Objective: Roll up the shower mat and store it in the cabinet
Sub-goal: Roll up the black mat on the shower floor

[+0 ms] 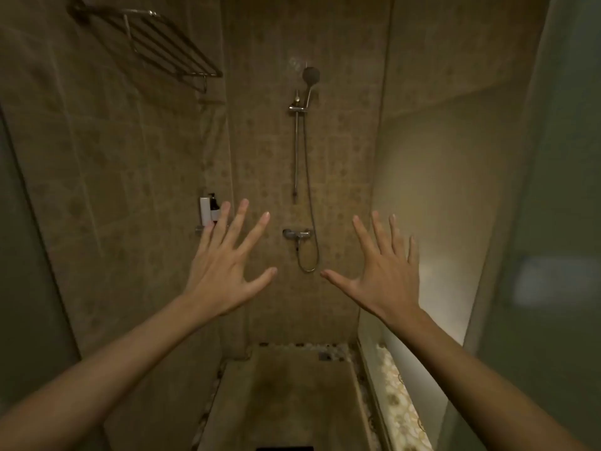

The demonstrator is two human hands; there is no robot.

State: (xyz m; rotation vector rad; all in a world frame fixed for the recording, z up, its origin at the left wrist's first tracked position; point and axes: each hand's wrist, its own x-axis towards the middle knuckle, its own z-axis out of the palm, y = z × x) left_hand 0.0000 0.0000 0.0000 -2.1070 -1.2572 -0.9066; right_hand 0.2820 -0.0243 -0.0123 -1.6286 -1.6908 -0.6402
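Observation:
Both my hands are raised in front of me inside a narrow tiled shower stall, backs toward the camera. My left hand (224, 265) has its fingers spread wide and holds nothing. My right hand (383, 271) is spread the same way, also empty. Below them the shower floor (286, 395) shows a flat brownish slab edged with pebble tiles; I cannot tell whether a mat lies on it. A small dark shape (284, 448) sits at the bottom edge. No cabinet is in view.
A shower head on a rail (310, 76) and a mixer tap (296, 234) hang on the far wall. Bottles (208, 211) stand on a small shelf at left. A metal towel rack (156, 43) is high on the left. A frosted glass panel (553, 222) stands on the right.

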